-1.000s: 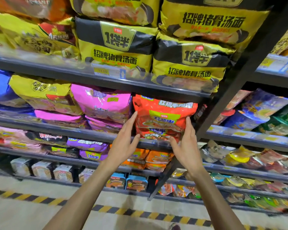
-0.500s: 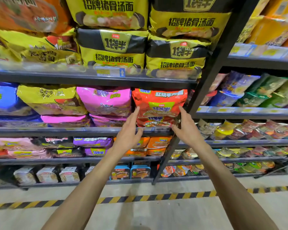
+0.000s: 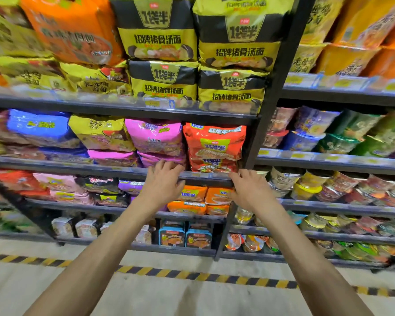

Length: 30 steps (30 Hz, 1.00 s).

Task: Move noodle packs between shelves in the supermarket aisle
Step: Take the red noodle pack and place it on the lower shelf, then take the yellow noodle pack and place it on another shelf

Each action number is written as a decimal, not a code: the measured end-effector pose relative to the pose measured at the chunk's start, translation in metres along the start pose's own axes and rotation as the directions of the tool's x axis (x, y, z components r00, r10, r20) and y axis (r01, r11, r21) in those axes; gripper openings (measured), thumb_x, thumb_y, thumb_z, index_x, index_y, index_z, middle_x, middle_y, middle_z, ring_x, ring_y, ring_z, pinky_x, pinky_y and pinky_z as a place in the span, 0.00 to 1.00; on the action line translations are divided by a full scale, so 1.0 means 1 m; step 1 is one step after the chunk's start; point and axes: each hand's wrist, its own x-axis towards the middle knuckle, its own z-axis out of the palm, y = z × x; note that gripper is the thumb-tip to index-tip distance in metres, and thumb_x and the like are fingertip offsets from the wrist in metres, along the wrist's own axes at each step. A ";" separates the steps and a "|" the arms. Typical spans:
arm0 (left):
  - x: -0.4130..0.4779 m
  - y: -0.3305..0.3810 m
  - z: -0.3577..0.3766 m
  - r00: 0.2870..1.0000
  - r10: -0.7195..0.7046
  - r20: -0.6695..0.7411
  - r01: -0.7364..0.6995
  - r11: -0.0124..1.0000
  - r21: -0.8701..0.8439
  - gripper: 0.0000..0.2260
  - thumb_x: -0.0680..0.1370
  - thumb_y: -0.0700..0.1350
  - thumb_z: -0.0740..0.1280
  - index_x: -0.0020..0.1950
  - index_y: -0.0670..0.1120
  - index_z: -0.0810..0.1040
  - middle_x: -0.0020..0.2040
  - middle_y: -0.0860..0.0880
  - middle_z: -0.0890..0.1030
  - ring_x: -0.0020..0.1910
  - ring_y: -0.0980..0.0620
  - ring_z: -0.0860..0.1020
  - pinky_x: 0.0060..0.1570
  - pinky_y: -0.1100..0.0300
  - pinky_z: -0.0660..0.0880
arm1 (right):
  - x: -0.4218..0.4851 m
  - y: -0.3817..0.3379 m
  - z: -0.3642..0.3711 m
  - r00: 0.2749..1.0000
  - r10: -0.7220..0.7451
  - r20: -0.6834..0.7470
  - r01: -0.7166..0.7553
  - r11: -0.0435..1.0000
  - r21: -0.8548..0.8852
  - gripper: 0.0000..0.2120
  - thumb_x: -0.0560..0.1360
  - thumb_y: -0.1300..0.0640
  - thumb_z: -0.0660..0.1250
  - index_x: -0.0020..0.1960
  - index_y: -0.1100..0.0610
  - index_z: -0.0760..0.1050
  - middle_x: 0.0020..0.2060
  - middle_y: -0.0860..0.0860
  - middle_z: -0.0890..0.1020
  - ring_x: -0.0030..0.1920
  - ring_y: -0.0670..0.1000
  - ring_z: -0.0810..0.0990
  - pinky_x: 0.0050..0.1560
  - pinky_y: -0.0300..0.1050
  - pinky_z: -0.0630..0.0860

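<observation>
Left hand (image 3: 162, 182) and right hand (image 3: 249, 188) are reaching to the shelf (image 3: 78, 166) edge at centre frame. Fingers are loosely bent and each grip is holding nothing. Contact with the edge is unclear. The red pack (image 3: 214, 147) is sitting on that shelf just above and between them, so it looks like nothing is being moved yet. It is showing "1袋半"; the yellow packs (image 3: 162, 85) above are showing "1袋半 招牌猪骨汤面".

- Red noodle pack (image 3: 213, 144): glossy, upright, facing outward, at the right end of the shelf (image 3: 78, 166).
- Pink noodle packs (image 3: 154, 137): stacked just left, touching it.
</observation>
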 end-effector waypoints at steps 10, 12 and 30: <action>-0.098 0.008 -0.045 0.984 -0.162 0.071 0.157 0.984 0.082 0.23 0.83 0.57 0.60 0.77 0.52 0.67 0.76 0.44 0.67 0.77 0.40 0.62 0.72 0.36 0.62 | -0.055 -0.030 -0.036 0.974 -0.213 0.074 0.214 0.977 -0.013 0.29 0.82 0.43 0.59 0.79 0.50 0.58 0.76 0.56 0.63 0.75 0.62 0.61 0.69 0.60 0.65; -0.118 0.004 -0.049 0.977 -0.200 0.073 0.194 0.978 0.073 0.23 0.83 0.58 0.60 0.76 0.52 0.68 0.75 0.44 0.68 0.77 0.41 0.62 0.71 0.36 0.62 | -0.068 -0.042 -0.036 0.965 -0.249 0.084 0.250 0.968 -0.001 0.28 0.82 0.44 0.60 0.79 0.51 0.59 0.75 0.57 0.64 0.75 0.63 0.62 0.70 0.61 0.65; -0.322 -0.101 -0.112 0.935 -0.349 -0.054 0.351 0.936 0.023 0.22 0.83 0.61 0.59 0.74 0.54 0.69 0.74 0.46 0.70 0.75 0.43 0.64 0.71 0.39 0.64 | -0.200 -0.202 -0.084 0.911 -0.406 0.069 0.410 0.910 -0.064 0.27 0.82 0.42 0.60 0.78 0.50 0.60 0.76 0.57 0.64 0.75 0.62 0.63 0.70 0.59 0.68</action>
